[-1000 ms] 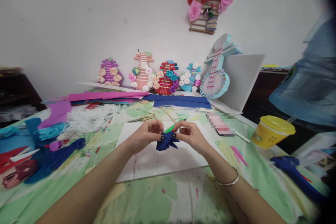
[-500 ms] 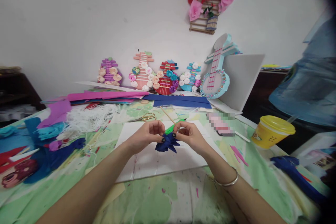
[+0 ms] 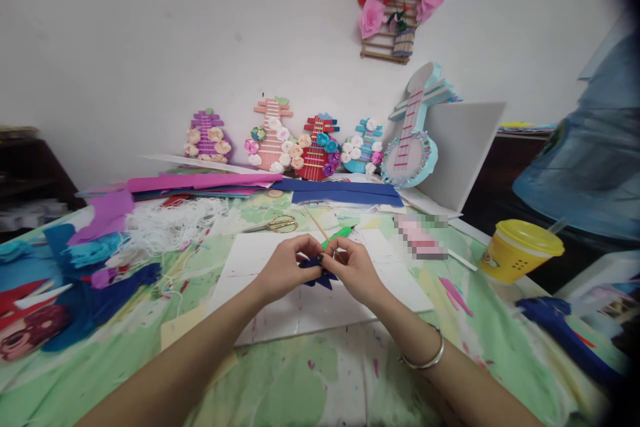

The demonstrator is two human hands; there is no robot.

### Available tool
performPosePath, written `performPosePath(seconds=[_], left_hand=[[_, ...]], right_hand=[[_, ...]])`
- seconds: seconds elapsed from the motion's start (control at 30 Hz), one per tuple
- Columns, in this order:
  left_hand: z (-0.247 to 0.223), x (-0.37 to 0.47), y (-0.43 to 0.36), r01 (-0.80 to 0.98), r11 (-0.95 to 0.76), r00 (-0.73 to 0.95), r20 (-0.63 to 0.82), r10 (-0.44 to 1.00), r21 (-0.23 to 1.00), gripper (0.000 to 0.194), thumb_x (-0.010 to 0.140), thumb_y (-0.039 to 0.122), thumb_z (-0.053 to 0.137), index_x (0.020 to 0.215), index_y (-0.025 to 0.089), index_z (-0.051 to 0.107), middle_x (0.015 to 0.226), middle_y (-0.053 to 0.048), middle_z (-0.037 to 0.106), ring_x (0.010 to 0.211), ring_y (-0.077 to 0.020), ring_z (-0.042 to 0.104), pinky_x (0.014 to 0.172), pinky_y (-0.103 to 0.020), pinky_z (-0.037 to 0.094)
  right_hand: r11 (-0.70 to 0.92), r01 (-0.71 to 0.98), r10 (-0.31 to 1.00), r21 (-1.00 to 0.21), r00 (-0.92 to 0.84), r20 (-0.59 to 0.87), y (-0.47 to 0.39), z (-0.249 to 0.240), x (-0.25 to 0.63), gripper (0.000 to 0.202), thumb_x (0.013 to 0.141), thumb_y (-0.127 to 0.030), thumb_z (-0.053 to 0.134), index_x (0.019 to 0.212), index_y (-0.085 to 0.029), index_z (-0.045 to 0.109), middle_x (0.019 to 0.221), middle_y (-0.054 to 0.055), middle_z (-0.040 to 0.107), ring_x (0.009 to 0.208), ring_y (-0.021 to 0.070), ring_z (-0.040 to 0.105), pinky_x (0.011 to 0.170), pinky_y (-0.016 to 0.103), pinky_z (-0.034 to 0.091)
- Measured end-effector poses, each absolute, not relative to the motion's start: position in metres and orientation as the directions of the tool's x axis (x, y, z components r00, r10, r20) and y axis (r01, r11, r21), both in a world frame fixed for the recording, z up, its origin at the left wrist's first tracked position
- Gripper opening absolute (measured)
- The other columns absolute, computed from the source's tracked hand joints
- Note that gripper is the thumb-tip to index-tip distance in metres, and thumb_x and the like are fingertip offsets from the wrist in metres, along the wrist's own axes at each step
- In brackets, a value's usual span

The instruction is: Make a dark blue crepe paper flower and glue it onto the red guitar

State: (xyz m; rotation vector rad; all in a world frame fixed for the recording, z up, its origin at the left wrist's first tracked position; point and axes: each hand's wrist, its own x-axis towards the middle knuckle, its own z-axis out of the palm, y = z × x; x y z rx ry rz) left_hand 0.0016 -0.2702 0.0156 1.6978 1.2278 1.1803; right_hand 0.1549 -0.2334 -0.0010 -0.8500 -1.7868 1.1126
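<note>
Dark blue crepe paper, gathered with pointed edges like petals [image 3: 320, 279], is pinched between both hands above a white foam board [image 3: 273, 317]. My left hand [image 3: 286, 268] is closed on its left side, thumb and fingers pressed together. From the other side my right hand [image 3: 357, 271] pinches it too, the fingertips of the two hands meeting over the paper. Just behind the hands lie a green-handled tool [image 3: 340, 235] and a thin wooden stick [image 3: 315, 221], both partly covered by my fingers.
Gold-handled scissors [image 3: 279, 223] lie behind the board. White string [image 3: 173, 227] and coloured paper scraps [image 3: 103, 217] are heaped at left. At right are a phone [image 3: 420, 238], a yellow-lidded tub [image 3: 523, 250] and a blue tool [image 3: 565, 330]. Decorated instrument shapes [image 3: 316, 147] lean against the wall.
My hands have drawn closer together, with the fingertips now touching over the blue paper. More of the paper is hidden behind them. The board has shifted slightly.
</note>
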Motion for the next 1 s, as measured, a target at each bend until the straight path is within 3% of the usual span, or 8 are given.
performPosePath(seconds=[0.17,0.3,0.53,0.8,1.0], left_hand=[[0.018,0.002,-0.270,0.272,-0.254,0.084,0.240,0.967,0.928,0.009,0.061,0.011,0.064,0.069,0.015,0.059,0.067,-0.001,0.061,0.064,-0.0139,0.058,0.061,-0.026,0.047],[0.022,0.000,-0.270,0.080,-0.179,0.053,0.175,0.983,0.981,0.018,0.061,0.020,0.073,0.069,0.013,0.058,0.063,-0.001,0.062,0.059,-0.0133,0.059,0.057,-0.025,0.046],[0.019,-0.007,-0.267,-0.104,-0.140,0.072,0.148,0.986,0.985,0.027,0.063,0.027,0.076,0.075,0.015,0.055,0.064,-0.002,0.068,0.058,-0.0141,0.061,0.059,-0.025,0.044],[0.020,-0.006,-0.268,-0.056,-0.133,0.030,0.134,0.990,0.990,0.031,0.061,0.032,0.077,0.073,0.015,0.053,0.059,-0.001,0.066,0.056,-0.0136,0.059,0.058,-0.024,0.042],[0.018,-0.009,-0.263,0.032,-0.191,0.115,0.186,0.976,0.981,0.029,0.064,0.036,0.074,0.069,0.013,0.056,0.063,0.000,0.059,0.061,-0.0119,0.054,0.061,-0.024,0.040]], right_hand=[[0.344,0.068,0.859,-0.936,-0.426,0.285,-0.235,0.004,0.156,0.018,0.074,-0.032,0.060,0.069,-0.018,0.051,0.053,-0.006,0.043,0.047,0.0070,0.036,0.044,0.020,0.026],[0.327,0.016,0.838,-0.945,-0.466,0.283,-0.236,0.011,0.158,0.018,0.068,-0.028,0.067,0.077,-0.018,0.054,0.048,-0.009,0.034,0.045,0.0061,0.029,0.042,0.019,0.021],[0.268,-0.024,0.859,-0.963,-0.447,0.250,-0.234,0.013,0.158,0.024,0.064,-0.028,0.069,0.079,-0.017,0.053,0.065,-0.005,0.051,0.046,0.0040,0.032,0.043,0.018,0.026],[0.267,-0.011,0.849,-0.964,-0.469,0.241,-0.229,0.008,0.159,0.025,0.065,-0.032,0.070,0.069,-0.017,0.051,0.050,-0.008,0.040,0.046,0.0050,0.031,0.043,0.019,0.023],[0.232,-0.046,0.848,-0.972,-0.480,0.225,-0.230,0.010,0.160,0.029,0.066,-0.038,0.070,0.069,-0.016,0.051,0.049,-0.007,0.040,0.045,0.0052,0.030,0.042,0.019,0.021]])
